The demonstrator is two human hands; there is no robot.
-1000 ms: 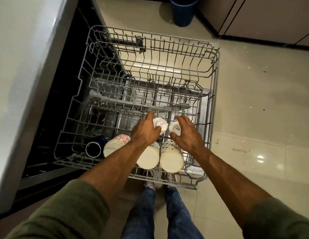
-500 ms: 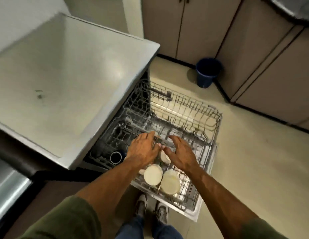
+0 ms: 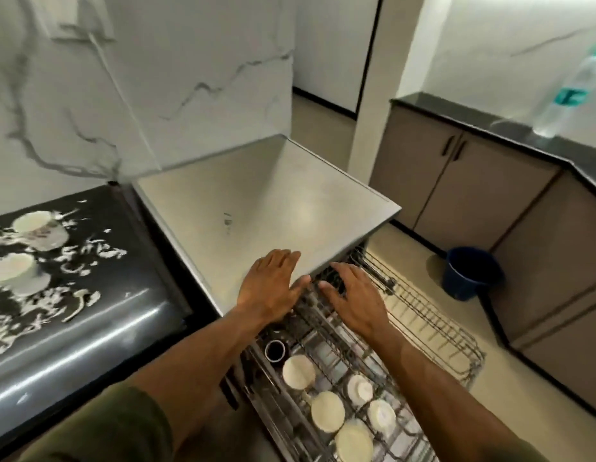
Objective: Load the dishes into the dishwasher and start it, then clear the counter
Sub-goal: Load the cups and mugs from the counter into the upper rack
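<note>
Nearest, the pulled-out rack point(image 3: 433, 331) holds several white cups point(image 3: 327, 411) lying in a cluster at its near end, with a dark mug point(image 3: 275, 350) just left of them; packed to one end like this, they leave the far tines free for more dishes. Above the rack's middle hover both hands, each grip wide and holding nothing: the left hand point(image 3: 273, 285) spreads flat over the steel edge of the dishwasher top point(image 3: 256, 181), and the right hand point(image 3: 354, 301) hangs beside it with fingers extended, probably because the cups are set down and the hands are free for the next load. To the left, the dark desk point(image 3: 100, 328) carries two cups on saucers point(image 3: 21, 271), waiting among white scraps that need clearing. Farther right, a blue bucket point(image 3: 469, 271) stands on the floor by the cabinets, and a clear bottle point(image 3: 569, 85) sits on the far desk.
</note>
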